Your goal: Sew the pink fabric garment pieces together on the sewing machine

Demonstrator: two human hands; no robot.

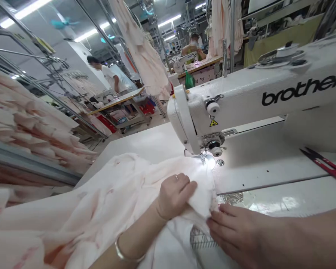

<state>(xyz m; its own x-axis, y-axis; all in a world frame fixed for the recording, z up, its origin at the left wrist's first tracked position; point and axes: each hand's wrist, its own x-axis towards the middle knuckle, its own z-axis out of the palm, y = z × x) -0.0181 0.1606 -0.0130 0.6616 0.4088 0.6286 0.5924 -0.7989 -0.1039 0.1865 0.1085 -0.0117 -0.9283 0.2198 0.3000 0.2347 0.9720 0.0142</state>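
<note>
A pale pink and white fabric piece point(125, 179) spreads over the left of the sewing table, its right edge running up to the lit needle area of a white sewing machine point(235, 101). My left hand point(175, 196) is closed on the fabric just below the needle, with a ring on one finger and a bangle at the wrist. Lower right, my right hand point(238, 228) pinches the fabric's edge between thumb and fingers. Under the cloth, part of a printed ruler scale point(203, 239) shows on the table. The fabric covers part of the needle plate.
Red-handled snips point(325, 164) lie on the table at the right. Pink garments point(30, 116) hang on a rail at the left, and more fabric point(145, 52) hangs behind the machine. Two people work at other sewing tables point(120, 99) further back.
</note>
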